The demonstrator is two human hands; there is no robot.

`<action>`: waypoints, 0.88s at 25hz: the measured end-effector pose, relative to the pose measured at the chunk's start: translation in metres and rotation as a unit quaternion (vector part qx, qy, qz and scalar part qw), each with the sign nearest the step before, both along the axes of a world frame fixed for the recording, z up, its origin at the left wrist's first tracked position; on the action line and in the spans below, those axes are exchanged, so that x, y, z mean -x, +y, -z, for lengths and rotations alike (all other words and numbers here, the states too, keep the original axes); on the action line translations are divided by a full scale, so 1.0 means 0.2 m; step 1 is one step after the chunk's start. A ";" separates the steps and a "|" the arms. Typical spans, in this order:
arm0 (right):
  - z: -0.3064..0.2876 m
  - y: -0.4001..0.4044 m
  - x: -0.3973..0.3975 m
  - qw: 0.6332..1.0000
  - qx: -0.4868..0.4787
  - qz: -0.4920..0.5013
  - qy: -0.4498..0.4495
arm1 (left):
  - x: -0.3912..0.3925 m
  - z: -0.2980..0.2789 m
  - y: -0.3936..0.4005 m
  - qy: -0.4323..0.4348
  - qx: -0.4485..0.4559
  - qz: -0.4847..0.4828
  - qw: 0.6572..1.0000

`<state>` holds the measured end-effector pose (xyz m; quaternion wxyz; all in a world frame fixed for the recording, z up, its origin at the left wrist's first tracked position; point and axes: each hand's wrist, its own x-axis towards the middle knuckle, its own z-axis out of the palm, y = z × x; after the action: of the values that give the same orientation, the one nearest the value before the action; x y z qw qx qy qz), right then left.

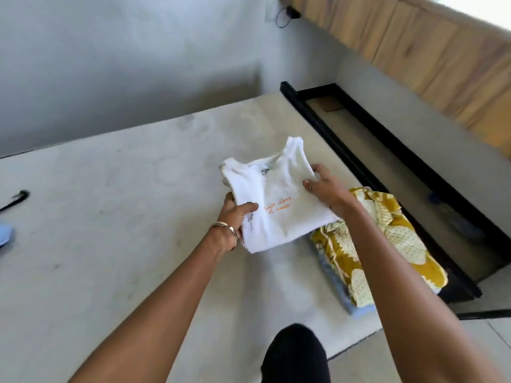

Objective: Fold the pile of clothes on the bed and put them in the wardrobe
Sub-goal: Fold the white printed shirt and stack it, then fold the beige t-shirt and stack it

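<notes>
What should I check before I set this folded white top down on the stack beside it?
1. Both hands gripping: left hand and right hand hold the white top: ok.
2. Top folded compactly: ok.
3. Stack, yellow patterned garment over a blue one, looks flat: ok.
4. Stack sits close to the mattress edge: not ok.
5. Wardrobe in view: cannot tell.

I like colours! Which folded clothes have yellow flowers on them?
The yellow patterned garment atop the pile on the bed; the white top gripped by both hands is plain with orange writing.
</notes>
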<state>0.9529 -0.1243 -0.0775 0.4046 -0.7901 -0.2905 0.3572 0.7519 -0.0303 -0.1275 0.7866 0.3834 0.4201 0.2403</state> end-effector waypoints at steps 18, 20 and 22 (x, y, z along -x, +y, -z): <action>0.48 0.12 -0.37 0.829 0.344 -0.154 -0.413 | -0.56 0.34 -0.02 0.164 -0.032 0.156 0.974; 0.40 0.16 -0.22 0.844 0.299 -0.145 -0.421 | -0.44 0.31 -0.04 0.203 -0.050 0.156 0.965; 0.38 0.16 -0.04 0.899 0.193 -0.106 -0.380 | -0.31 0.25 -0.04 0.261 -0.091 0.124 0.953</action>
<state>0.9606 -0.0924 -0.1526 0.0635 -0.8929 -0.4294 0.1199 0.8134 -0.0380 -0.1779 0.6348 0.5517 0.5365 0.0694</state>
